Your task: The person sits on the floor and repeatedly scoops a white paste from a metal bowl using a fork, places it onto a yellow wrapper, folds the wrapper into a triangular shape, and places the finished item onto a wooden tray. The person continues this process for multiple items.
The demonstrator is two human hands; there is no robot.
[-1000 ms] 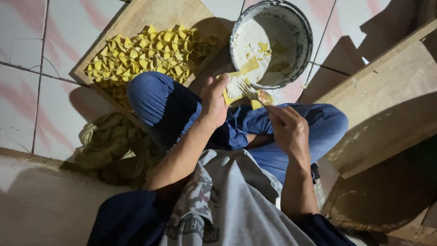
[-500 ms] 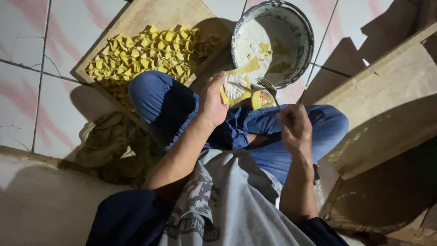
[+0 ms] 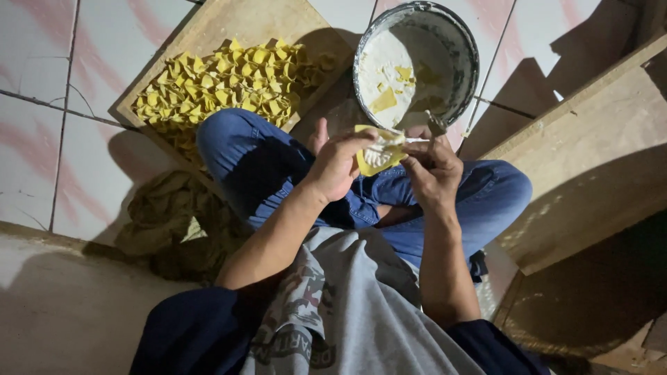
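Presently: left hand (image 3: pixel 337 163) cupping yellow wrapper (image 3: pixel 375 154) over lap, 6 o'clock of filling bowl (image 3: pixel 417 62). Right hand (image 3: pixel 432 170) pinching spoon (image 3: pixel 436 125) at wrapper edge. Advise small filling dab, centred; wrapper kept level.

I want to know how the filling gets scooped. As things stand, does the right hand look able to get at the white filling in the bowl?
Probably yes: the right hand sits just below the open bowl, nothing lies between, though it is busy at the yellow wrapper.

Yellow wrappers (image 3: pixel 229 83), white filling (image 3: pixel 385 73), blue jeans (image 3: pixel 257 160), grey shirt (image 3: pixel 361 305)
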